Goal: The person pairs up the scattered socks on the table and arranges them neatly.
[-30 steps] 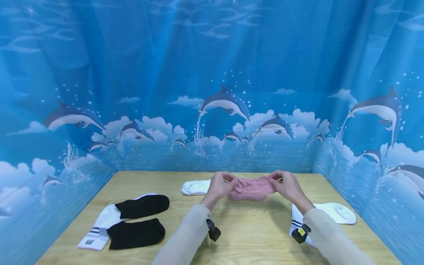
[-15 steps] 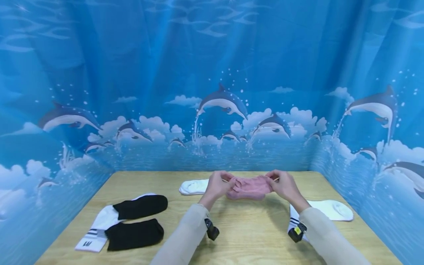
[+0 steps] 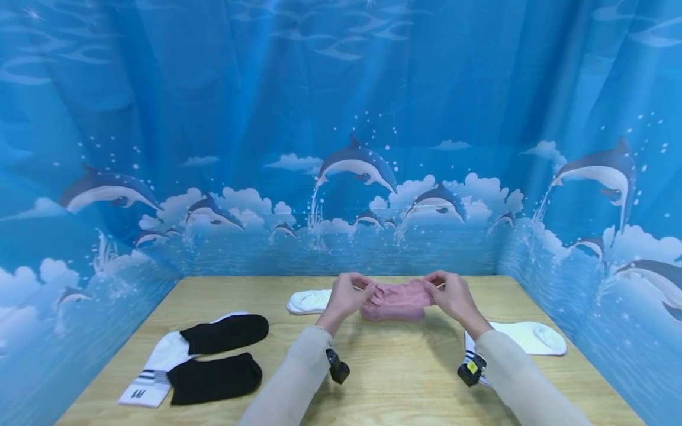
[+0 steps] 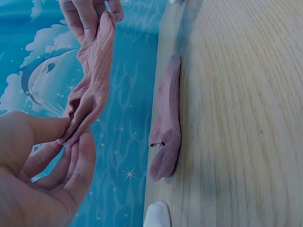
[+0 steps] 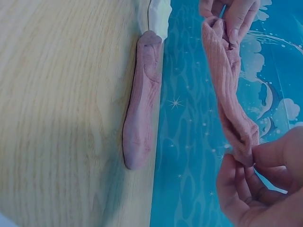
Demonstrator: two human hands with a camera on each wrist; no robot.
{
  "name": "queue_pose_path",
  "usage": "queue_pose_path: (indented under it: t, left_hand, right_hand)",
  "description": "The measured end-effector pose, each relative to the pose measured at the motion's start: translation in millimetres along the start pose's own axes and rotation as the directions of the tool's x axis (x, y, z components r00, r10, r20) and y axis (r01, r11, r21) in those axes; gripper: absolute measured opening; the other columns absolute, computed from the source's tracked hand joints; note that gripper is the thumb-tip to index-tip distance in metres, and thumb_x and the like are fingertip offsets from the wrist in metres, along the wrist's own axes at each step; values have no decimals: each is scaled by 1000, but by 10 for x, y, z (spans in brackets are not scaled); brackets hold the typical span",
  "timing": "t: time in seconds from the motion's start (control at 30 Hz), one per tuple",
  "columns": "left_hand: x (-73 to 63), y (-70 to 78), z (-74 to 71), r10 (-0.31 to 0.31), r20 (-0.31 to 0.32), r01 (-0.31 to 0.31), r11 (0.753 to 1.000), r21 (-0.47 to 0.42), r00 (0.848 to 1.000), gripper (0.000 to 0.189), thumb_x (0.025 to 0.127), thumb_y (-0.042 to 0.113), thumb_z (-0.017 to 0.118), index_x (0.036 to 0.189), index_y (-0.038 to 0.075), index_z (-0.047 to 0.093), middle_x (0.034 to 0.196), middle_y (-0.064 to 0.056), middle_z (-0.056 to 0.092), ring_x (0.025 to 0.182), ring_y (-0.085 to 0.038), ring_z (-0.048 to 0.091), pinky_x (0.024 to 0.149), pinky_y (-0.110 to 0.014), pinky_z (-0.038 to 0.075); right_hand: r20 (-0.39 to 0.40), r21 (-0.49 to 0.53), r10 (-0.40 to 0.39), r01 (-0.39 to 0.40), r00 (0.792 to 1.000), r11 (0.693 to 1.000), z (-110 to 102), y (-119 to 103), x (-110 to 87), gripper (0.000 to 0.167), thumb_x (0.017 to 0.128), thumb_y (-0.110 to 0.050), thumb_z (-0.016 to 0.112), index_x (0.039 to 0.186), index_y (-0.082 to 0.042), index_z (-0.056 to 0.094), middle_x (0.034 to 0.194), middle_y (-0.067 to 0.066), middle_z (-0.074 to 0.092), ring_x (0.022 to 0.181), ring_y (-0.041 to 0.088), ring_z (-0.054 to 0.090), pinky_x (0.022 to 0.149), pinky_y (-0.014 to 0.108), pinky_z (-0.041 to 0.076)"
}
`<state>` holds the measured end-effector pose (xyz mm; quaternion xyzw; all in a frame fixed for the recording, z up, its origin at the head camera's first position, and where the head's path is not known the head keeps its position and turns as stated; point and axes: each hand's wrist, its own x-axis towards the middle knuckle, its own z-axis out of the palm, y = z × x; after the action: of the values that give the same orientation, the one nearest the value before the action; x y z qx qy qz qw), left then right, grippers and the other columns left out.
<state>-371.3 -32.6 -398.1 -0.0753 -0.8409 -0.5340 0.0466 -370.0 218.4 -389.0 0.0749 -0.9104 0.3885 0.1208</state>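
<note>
My left hand [image 3: 345, 297] and right hand [image 3: 452, 296] hold up a pink sock [image 4: 95, 71] between them, one at each end. Thumb and fingers of each hand pinch the ribbed cloth. Bunched folds show near my left fingertips, and the sock is twisted a little along its length in the right wrist view. A second pink sock [image 5: 142, 104] lies flat on the wooden table [image 3: 394, 378], close under the held one in the head view. Its far part is overlapped there by the raised sock.
Behind my left hand lies a white sock [image 3: 309, 302]. Two black socks [image 3: 215, 378] rest at the left beside a striped white sock [image 3: 144, 390]. Another white sock [image 3: 533, 338] is at the right, partly under my right forearm. A dolphin-print curtain [image 3: 341, 136] surrounds the table's back and sides.
The head view has shifted slightly, carrying everything a little left. Both hands keep their pinch on the raised pink sock, slightly closer together now. The socks on the table have not moved.
</note>
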Motion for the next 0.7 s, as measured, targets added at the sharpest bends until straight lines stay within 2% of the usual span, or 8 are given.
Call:
queue_pose_path:
  t: [0.27,0.43,0.57,0.7]
  left_hand:
    - [48,4,-27,-11,-5,11,1000,18,1000,10,97,19,73,100,10,77,98,-5,75,91,-18,68,76,-32,60]
    - [76,19,-29,9,-9,-9,1000,15,1000,10,96,18,73,99,9,77,96,-6,76,89,-18,68,75,-32,60]
    - [87,31,-24,-13,-10,13,1000,-7,1000,10,97,18,72,99,9,77,96,-6,75,85,-17,68,72,-31,62]
    - [98,26,-14,-23,-12,22,999,-24,1000,9,97,16,72,99,8,77,94,-7,75,80,-16,69,73,-36,64]
  right_hand:
    - [-11,4,8,-8,1000,1000,11,-21,40,20,100,-12,64,110,4,71,100,20,72,79,20,70,61,26,56]
    - [-12,8,18,-18,1000,1000,25,-21,74,22,101,-17,65,110,2,72,102,20,72,79,20,71,62,26,57]
    - [-17,13,18,-18,1000,1000,45,-5,95,22,101,-17,65,109,2,72,102,20,72,81,22,72,64,28,59]
    - [-26,14,16,-16,1000,1000,63,18,108,20,100,-14,65,109,3,71,101,21,73,82,23,72,65,28,59]
